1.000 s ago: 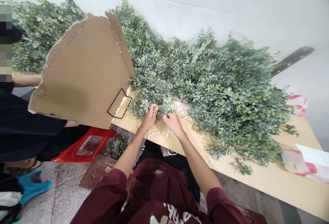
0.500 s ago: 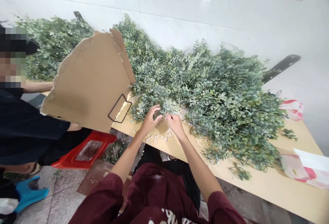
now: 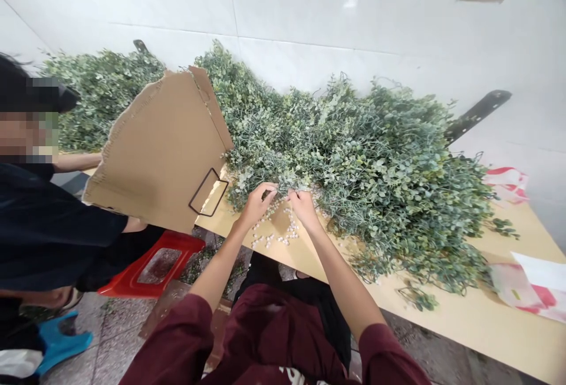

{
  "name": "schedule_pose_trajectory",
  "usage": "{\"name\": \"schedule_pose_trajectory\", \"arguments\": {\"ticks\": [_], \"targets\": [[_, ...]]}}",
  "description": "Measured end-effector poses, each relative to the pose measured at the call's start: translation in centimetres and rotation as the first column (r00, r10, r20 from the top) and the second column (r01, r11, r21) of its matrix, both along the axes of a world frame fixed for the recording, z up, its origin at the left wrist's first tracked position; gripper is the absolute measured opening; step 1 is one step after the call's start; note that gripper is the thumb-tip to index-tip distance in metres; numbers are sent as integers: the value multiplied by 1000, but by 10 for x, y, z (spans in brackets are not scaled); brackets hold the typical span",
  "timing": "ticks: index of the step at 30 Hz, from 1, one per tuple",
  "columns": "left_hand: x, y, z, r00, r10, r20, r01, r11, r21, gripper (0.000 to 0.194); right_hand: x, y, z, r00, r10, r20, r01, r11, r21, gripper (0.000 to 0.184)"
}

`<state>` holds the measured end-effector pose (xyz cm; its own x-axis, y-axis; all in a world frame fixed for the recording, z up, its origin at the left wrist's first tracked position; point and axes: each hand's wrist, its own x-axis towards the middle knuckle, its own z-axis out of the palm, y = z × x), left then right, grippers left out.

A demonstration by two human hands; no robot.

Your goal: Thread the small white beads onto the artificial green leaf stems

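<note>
My left hand [image 3: 260, 203] is at the front of the leaf pile, its thumb and fingers closed on a sprig of artificial leaves [image 3: 283, 184]. Close beside it on the right, my right hand [image 3: 303, 205] pinches the same greenery; its fingertips are partly hidden by the hand itself. Small white beads or caps [image 3: 283, 239] lie scattered on the table just below and between the hands. Behind and to the right rises a large heap of grey-green artificial foliage [image 3: 380, 161].
A torn cardboard sheet [image 3: 154, 155] stands on the left with a black wire frame [image 3: 207, 193] at its corner. Beyond it a co-worker in dark clothes [image 3: 57, 226] sits near a red stool [image 3: 152, 264]. Red-and-white plastic bags [image 3: 522, 288] lie on the wooden table [image 3: 477, 332] at right.
My left fingers have drawn closer together near the leaves. Both hands stay at nearly the same spot. The whole view has shifted slightly, and the co-worker appears a little further right.
</note>
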<state>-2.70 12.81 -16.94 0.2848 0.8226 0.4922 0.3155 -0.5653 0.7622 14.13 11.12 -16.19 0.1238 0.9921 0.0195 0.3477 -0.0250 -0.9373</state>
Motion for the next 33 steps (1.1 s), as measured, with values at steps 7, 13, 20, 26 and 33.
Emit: {"name": "schedule_pose_trajectory", "arguments": {"ticks": [7,13,20,26,33], "targets": [[5,8,-8,987,120,103,-105,984,-142,19,-7,-7,-8,997,75,36,-74,997,-39,40],[7,19,7,980,196,29,-194,978,-76,20,-11,-15,-12,976,213,-36,-216,967,-131,36],[3,36,8,964,260,61,-252,962,-106,20,-2,-24,-13,970,187,-157,-210,966,-148,40],[3,40,-8,930,309,197,-272,942,-195,21,4,-27,-22,944,-2,-329,-17,998,-54,45],[5,37,-10,945,287,160,-272,956,-111,25,-9,-30,-36,901,-121,-416,126,992,-15,46]]}}
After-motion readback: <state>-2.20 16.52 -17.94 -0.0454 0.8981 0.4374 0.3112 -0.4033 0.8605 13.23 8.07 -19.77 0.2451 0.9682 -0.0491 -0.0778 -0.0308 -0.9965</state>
